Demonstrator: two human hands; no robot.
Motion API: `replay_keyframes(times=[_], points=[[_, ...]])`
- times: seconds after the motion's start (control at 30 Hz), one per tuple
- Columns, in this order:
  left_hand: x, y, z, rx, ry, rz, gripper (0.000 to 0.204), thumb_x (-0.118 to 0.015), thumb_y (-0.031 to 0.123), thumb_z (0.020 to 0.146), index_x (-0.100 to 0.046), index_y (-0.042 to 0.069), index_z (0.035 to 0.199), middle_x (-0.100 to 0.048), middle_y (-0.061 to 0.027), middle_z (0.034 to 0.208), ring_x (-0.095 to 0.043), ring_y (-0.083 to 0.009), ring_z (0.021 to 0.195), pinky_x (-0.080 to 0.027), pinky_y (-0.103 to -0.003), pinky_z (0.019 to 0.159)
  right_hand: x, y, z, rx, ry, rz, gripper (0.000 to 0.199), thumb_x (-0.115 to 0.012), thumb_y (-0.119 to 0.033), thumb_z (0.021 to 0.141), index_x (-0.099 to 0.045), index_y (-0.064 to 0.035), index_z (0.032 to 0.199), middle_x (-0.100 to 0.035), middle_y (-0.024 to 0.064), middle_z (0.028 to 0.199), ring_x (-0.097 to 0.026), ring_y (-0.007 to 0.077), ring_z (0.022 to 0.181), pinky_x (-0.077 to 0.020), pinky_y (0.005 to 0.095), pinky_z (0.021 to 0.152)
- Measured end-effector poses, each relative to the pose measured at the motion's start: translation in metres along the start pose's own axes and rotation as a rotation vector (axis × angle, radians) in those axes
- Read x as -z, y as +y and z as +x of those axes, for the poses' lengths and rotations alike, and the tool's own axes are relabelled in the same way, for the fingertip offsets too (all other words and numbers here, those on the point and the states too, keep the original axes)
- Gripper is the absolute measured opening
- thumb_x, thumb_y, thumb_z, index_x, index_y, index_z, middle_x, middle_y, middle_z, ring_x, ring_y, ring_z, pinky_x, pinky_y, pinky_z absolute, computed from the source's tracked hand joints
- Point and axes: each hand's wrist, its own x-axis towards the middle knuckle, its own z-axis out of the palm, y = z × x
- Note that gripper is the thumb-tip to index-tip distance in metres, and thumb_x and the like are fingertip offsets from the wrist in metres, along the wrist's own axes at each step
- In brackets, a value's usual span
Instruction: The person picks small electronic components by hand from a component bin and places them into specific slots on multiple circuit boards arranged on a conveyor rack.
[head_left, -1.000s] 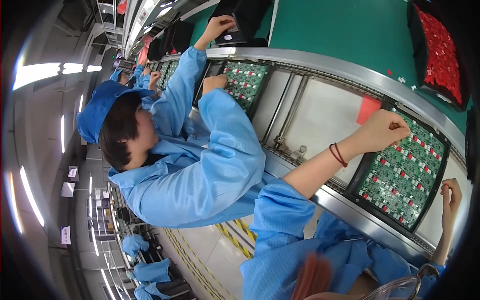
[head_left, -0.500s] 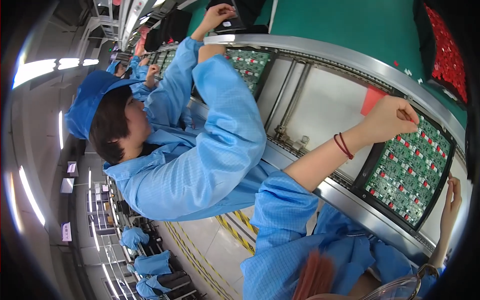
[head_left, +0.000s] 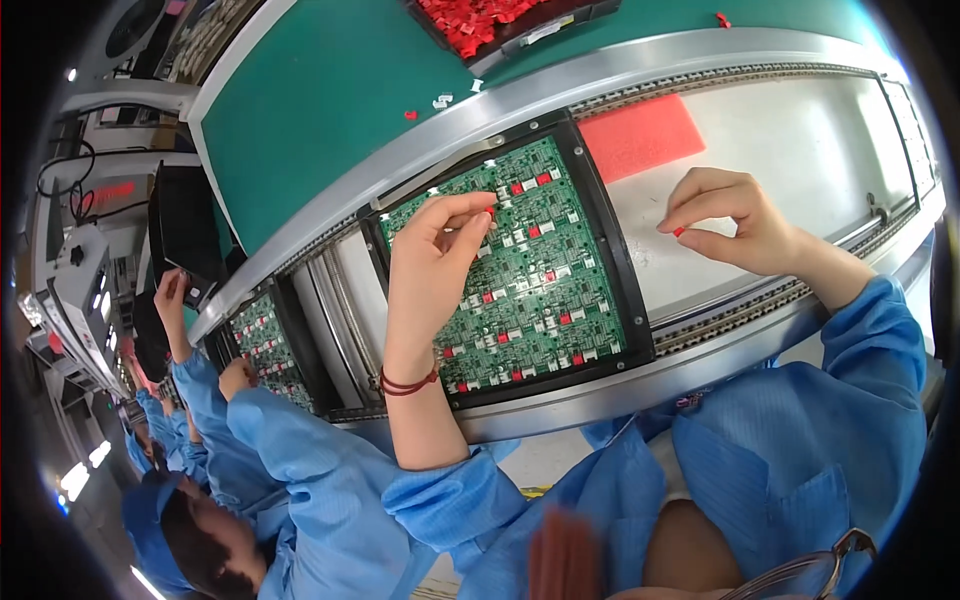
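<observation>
— Since half a second ago, what has moved?

— Both hands have come in over the conveyor. Earlier the left hand (head_left: pixel 432 262) sat at the far edge of the green circuit board (head_left: pixel 520 275); now it lies across the board's left half, its thumb and forefinger pinched together on a small red component (head_left: pixel 490 211) at the board's upper edge. The right hand (head_left: pixel 735 225), which was low beside the board, is now lifted just right of it.

— And the right hand's grip?

— Thumb and forefinger pressed on another small red part (head_left: pixel 679 231), other fingers curled above. It hangs over the pale belt, apart from the board.

— How does the board lie?

— In a black carrier frame (head_left: pixel 628 290) between the conveyor's metal rails (head_left: pixel 640 68), dotted with red and white parts.

— Anything marked or packaged near the board?

— A flat pinkish-red rectangular sheet (head_left: pixel 640 135) lies on the belt just up and right of the board. Beyond the rail above the board, on the green mat (head_left: pixel 330 100), a black tray of loose red parts (head_left: pixel 480 20) stands, with a small white label on its rim and a few stray red pieces scattered beside it.

— Who else?

— Left of the board, a co-worker in a blue coat (head_left: pixel 310 480) has a hand (head_left: pixel 238 378) on a second green board (head_left: pixel 262 335).
</observation>
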Motion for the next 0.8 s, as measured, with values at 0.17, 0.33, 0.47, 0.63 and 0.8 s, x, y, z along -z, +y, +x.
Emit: replay_keyframes(times=[0.17, 0.33, 0.47, 0.63, 0.8], points=[[-0.001, 0.003, -0.006, -0.082, 0.038, 0.237, 0.017, -0.061, 0.002, 0.079, -0.060, 0.001, 0.096, -0.063, -0.0085, 0.086, -0.061, -0.0143, 0.076, -0.048, -0.025, 0.066, 0.003, 0.000, -0.007, -0.058, 0.018, 0.007, 0.016, -0.058, 0.005, 0.073, -0.064, -0.0015, 0.087, -0.062, 0.0077, 0.082, -0.057, 0.0185, 0.072, -0.0448, 0.0285, 0.065], [-0.008, 0.008, -0.005, -0.238, -0.040, 0.461, 0.018, -0.061, 0.000, 0.077, -0.057, 0.000, 0.094, -0.063, -0.0110, 0.081, -0.063, -0.0190, 0.073, -0.049, -0.027, 0.066, 0.001, 0.009, -0.009, -0.106, 0.091, -0.018, 0.014, -0.058, 0.003, 0.075, -0.063, -0.0011, 0.087, -0.061, 0.0063, 0.077, -0.056, 0.0150, 0.068, -0.0440, 0.0259, 0.063], [-0.011, 0.006, -0.004, -0.224, -0.046, 0.465, 0.017, -0.061, 0.000, 0.077, -0.057, 0.000, 0.093, -0.063, -0.0105, 0.078, -0.063, -0.0194, 0.072, -0.049, -0.028, 0.064, 0.003, 0.009, -0.006, -0.156, 0.100, -0.045, 0.012, -0.058, 0.002, 0.076, -0.063, -0.0010, 0.087, -0.060, 0.0063, 0.076, -0.055, 0.0145, 0.067, -0.0436, 0.0256, 0.062], [-0.007, 0.006, -0.003, -0.231, -0.061, 0.507, 0.018, -0.063, 0.000, 0.074, -0.058, 0.002, 0.091, -0.061, -0.0103, 0.080, -0.060, -0.0225, 0.071, -0.047, -0.030, 0.064, 0.000, 0.011, -0.004, -0.156, 0.107, -0.038, 0.012, -0.057, 0.001, 0.077, -0.063, -0.0013, 0.087, -0.060, 0.0064, 0.074, -0.055, 0.0139, 0.066, -0.0436, 0.0250, 0.063], [-0.003, 0.007, -0.007, -0.271, -0.131, 0.551, 0.014, -0.066, 0.003, 0.071, -0.062, 0.002, 0.085, -0.059, -0.0086, 0.085, -0.058, -0.0242, 0.076, -0.046, -0.032, 0.066, -0.002, 0.009, -0.004, -0.153, 0.114, 0.007, 0.011, -0.056, 0.002, 0.077, -0.061, -0.0002, 0.087, -0.061, 0.0065, 0.075, -0.056, 0.0127, 0.068, -0.0441, 0.0245, 0.065]])
